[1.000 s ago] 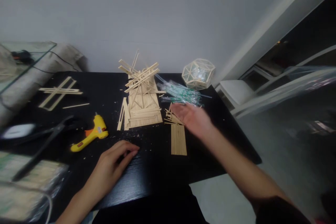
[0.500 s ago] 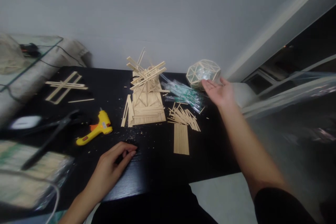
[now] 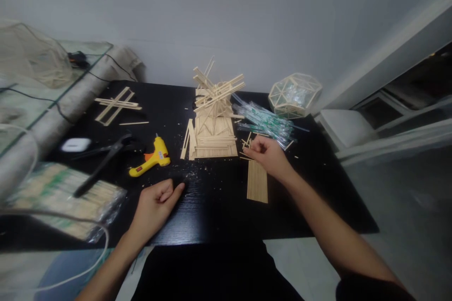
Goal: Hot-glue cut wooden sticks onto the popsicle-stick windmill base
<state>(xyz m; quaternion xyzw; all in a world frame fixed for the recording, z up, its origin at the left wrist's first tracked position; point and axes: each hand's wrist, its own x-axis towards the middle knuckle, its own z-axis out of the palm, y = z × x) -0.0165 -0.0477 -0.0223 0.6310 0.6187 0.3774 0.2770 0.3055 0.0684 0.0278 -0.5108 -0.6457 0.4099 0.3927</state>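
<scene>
Short pale wooden sticks lie right of the tan stick-built model, beneath the pinched right hand, its grasp unclear, the left hand folded loosely front-left.

The person's bare left hand is curled into a loose fist, its straight thumb pointing forward and to the right. Behind it, the bare left forearm slants up from the lower left. The bare right hand reaches farther forward — fingers bent, thumb and index fingertips drawn together; whether they touch is unclear. Its bare forearm runs back diagonally to a loose black sleeve — the lap, black-clothed, lies between both arms.
</scene>
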